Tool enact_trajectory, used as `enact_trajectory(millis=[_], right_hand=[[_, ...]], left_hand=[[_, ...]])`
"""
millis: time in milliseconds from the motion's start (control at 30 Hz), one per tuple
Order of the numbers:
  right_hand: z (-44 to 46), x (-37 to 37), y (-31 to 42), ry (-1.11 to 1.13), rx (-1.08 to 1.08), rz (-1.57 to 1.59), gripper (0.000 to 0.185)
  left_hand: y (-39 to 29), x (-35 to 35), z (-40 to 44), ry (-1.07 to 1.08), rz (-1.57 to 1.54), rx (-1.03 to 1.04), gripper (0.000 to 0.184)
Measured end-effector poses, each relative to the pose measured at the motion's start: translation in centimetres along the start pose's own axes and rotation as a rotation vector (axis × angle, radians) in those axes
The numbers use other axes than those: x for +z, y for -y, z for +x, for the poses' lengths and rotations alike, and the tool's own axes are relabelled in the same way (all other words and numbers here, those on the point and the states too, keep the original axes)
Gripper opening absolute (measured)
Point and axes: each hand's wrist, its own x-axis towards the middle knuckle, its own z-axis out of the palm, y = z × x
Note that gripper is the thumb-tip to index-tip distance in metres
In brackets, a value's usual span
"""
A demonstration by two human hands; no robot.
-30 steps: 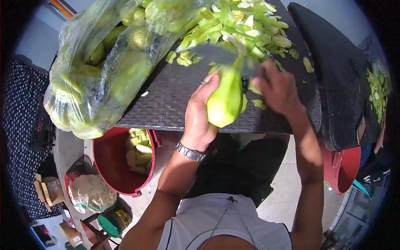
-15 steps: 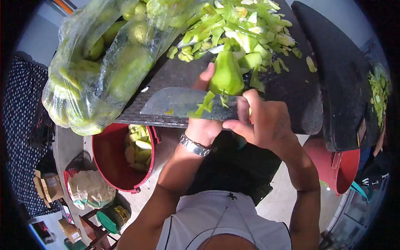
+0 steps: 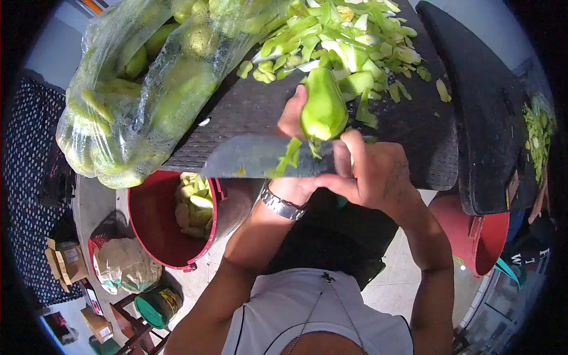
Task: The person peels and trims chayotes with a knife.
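My left hand [image 3: 291,121] is wrapped round a pale green peeled fruit [image 3: 324,105] above the front of the dark woven table [image 3: 236,118]. The blade partly hides that hand. My right hand [image 3: 378,168] grips a broad knife [image 3: 254,157], its blade pointing left across my left wrist, just below the fruit's near end. Bits of green peel [image 3: 290,157] cling to the blade. Beyond the fruit lies a heap of green and white peelings [image 3: 355,44].
A clear plastic bag [image 3: 136,112] of green fruits fills the table's left side. Below stands a red bucket [image 3: 168,236] with cut pieces. At the right are a black chair-like panel [image 3: 479,106] and another red container [image 3: 467,236]. A green-lidded tub [image 3: 154,307] stands lower left.
The knife has swung from the fruit's far end to its near side, with peel now on it. The fruit's near end has lifted away from me, and my right hand has come closer.
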Motion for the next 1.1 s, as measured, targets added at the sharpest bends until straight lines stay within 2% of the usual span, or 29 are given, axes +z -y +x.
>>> enact_trajectory(millis=[100, 133, 200, 267, 333, 400, 500, 533, 633, 667, 767, 833, 900, 1000, 1067, 1100], right_hand=[[0.2, 0.4, 0.0, -0.061, -0.022, -0.031, 0.065], [0.2, 0.5, 0.0, -0.063, -0.027, -0.042, 0.065], [0.2, 0.4, 0.1, -0.068, -0.033, -0.072, 0.066], [0.2, 0.6, 0.0, -0.100, -0.050, -0.072, 0.066], [0.3, 0.6, 0.0, -0.115, -0.056, -0.076, 0.065], [0.3, 0.3, 0.2, -0.110, -0.045, -0.080, 0.065], [0.2, 0.4, -0.7, -0.068, 0.026, -0.059, 0.064], [0.2, 0.3, -0.6, -0.061, 0.003, -0.057, 0.064], [0.2, 0.1, -0.3, -0.048, -0.044, -0.056, 0.063], [0.2, 0.2, -0.2, -0.049, -0.045, -0.060, 0.063], [0.2, 0.4, -0.2, -0.046, -0.049, -0.053, 0.064], [0.3, 0.4, -0.6, -0.042, -0.034, -0.058, 0.065], [0.3, 0.2, -1.1, -0.035, 0.003, -0.077, 0.065], [0.5, -0.4, -1.3, -0.034, 0.003, -0.035, 0.063], [0.8, -0.6, -1.6, -0.025, -0.048, -0.029, 0.060], [0.8, -0.6, -1.7, -0.016, -0.067, -0.022, 0.059]], left_hand=[[-0.2, -1.5, 1.0, 0.240, -0.248, -0.090, 0.053], [-0.2, -1.6, 1.0, 0.243, -0.263, -0.096, 0.053], [-0.2, -1.2, 0.7, 0.107, -0.182, -0.067, 0.051], [-0.4, 1.6, -0.3, -0.172, 0.016, 0.010, 0.050], [-0.4, 0.4, -0.3, 0.003, -0.163, -0.041, 0.047], [-0.2, 0.1, -0.7, 0.013, -0.132, -0.055, 0.048], [-0.3, 3.3, -1.7, -0.184, 0.079, -0.025, 0.055], [-0.1, 3.6, -1.6, -0.228, 0.046, -0.009, 0.055], [-0.1, 0.1, -0.9, 0.091, -0.195, -0.079, 0.044], [0.0, -0.5, -0.6, 0.116, -0.201, -0.079, 0.044], [0.0, 0.4, -0.9, 0.019, 0.043, -0.024, 0.050], [-0.1, 2.1, -1.1, -0.146, 0.133, 0.034, 0.053], [0.1, 3.7, -1.2, -0.359, 0.060, 0.093, 0.050], [-0.4, 1.4, -1.9, -0.127, 0.081, 0.039, 0.045], [-0.6, 1.0, -1.8, -0.038, 0.068, -0.003, 0.045], [-0.4, 1.0, -1.9, -0.062, 0.081, 0.009, 0.045]])
